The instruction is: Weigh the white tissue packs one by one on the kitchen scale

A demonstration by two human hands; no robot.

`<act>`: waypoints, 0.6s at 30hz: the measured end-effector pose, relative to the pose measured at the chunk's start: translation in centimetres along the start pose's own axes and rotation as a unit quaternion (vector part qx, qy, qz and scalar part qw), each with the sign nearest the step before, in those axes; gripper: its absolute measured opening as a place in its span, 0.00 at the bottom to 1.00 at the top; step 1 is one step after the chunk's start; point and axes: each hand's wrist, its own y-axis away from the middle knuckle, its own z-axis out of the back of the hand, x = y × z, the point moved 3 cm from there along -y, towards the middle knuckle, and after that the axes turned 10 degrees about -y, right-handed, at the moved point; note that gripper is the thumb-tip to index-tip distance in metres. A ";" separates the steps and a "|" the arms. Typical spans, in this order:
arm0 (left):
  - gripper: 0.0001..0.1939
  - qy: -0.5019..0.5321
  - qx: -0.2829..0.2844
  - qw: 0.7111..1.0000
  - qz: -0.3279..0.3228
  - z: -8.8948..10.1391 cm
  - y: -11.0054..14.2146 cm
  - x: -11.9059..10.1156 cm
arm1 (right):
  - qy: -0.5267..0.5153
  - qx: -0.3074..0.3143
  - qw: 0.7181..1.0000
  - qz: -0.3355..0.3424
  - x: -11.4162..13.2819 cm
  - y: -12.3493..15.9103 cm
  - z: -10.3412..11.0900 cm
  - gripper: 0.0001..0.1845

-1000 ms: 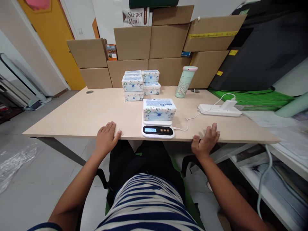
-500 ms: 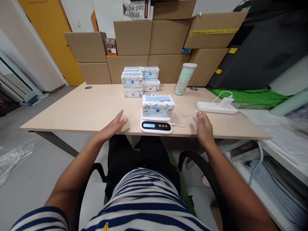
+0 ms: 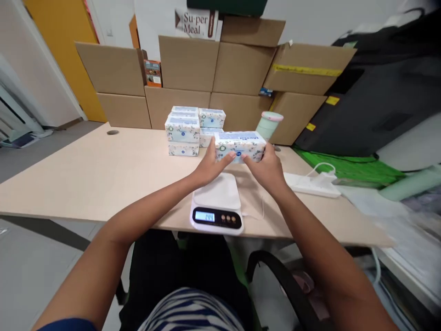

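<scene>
A white tissue pack point(image 3: 240, 143) with a blue and floral print is held in the air just above and behind the white kitchen scale point(image 3: 217, 205). My left hand point(image 3: 209, 166) grips its left end and my right hand point(image 3: 267, 168) grips its right end, both closed on it. The scale's platform is bare and its display is lit. A stack of several matching tissue packs point(image 3: 188, 130) stands on the table behind my left hand.
A mint-green bottle point(image 3: 268, 126) stands behind the held pack. A white power strip point(image 3: 312, 185) with a plug and cable lies to the right. Cardboard boxes point(image 3: 189, 64) line the back of the beige table point(image 3: 86, 174). A chair armrest point(image 3: 275, 276) is below.
Both hands left the table edge, closed on the tissue pack and lifted it off the scale. The camera has moved closer and tilted.
</scene>
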 end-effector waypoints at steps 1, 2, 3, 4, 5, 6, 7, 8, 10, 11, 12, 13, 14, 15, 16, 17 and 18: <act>0.54 -0.010 0.001 1.000 0.015 0.1 -1.4 0.2 | -0.002 -0.007 1.000 -0.007 -0.8 -1.6 -0.5 0.37; 0.52 -0.022 -0.003 0.999 0.029 0.3 -2.9 0.4 | -0.013 -0.009 1.000 -0.012 -1.5 -3.2 -1.3 0.36; 0.50 -0.036 -0.012 0.998 0.041 0.6 -4.4 0.5 | -0.030 -0.009 0.999 -0.012 -2.1 -4.8 -2.3 0.36; 0.48 -0.055 -0.026 0.997 0.054 1.0 -5.9 0.5 | -0.050 -0.006 0.999 -0.009 -2.6 -6.5 -3.4 0.36; 0.46 -0.077 -0.041 0.994 0.070 1.6 -7.4 0.5 | -0.071 -0.003 0.997 -0.003 -3.1 -8.0 -4.7 0.36; 0.44 -0.102 -0.056 0.989 0.089 2.3 -9.0 0.4 | -0.089 0.000 0.996 0.003 -3.6 -9.5 -5.9 0.37; 0.42 -0.132 -0.069 0.983 0.109 3.1 -10.5 0.3 | -0.104 0.003 0.995 0.007 -4.2 -10.9 -7.1 0.38; 0.39 -0.166 -0.077 0.975 0.127 4.0 -12.0 0.1 | -0.116 0.007 0.993 0.007 -4.8 -12.2 -8.3 0.39; 0.30 -0.244 -0.082 0.955 0.147 5.7 -14.9 -0.3 | -0.142 0.016 0.990 -0.004 -6.0 -14.3 -10.5 0.43; 0.25 -0.285 -0.080 0.944 0.148 6.5 -16.2 -0.5 | -0.153 0.020 0.988 -0.012 -6.7 -15.2 -11.4 0.46; 0.22 -0.327 -0.072 0.931 0.146 7.1 -17.5 -0.7 | -0.160 0.021 0.987 -0.017 -7.2 -15.8 -12.2 0.49; 0.20 -0.368 -0.062 0.916 0.145 7.7 -18.7 -0.7 | -0.162 0.021 0.986 -0.017 -7.6 -16.4 -12.9 0.51; 0.19 -0.404 -0.050 0.902 0.145 8.1 -19.7 -0.6 | -0.158 0.021 0.987 -0.013 -7.9 -16.8 -13.5 0.51; 0.18 -0.433 -0.038 0.889 0.146 8.3 -20.7 -0.4 | -0.149 0.024 0.989 -0.008 -8.0 -17.0 -14.1 0.49; 0.17 -0.455 -0.027 0.877 0.149 8.6 -21.5 0.0 | -0.135 0.033 0.990 -0.007 -8.0 -17.2 -14.6 0.46; 0.17 -0.470 -0.016 0.869 0.154 8.7 -22.1 0.6 | -0.115 0.048 0.992 -0.010 -7.8 -17.3 -15.1 0.43; 0.17 -0.480 -0.006 0.862 0.160 8.8 -22.6 1.3 | -0.089 0.067 0.994 -0.015 -7.6 -17.3 -15.5 0.41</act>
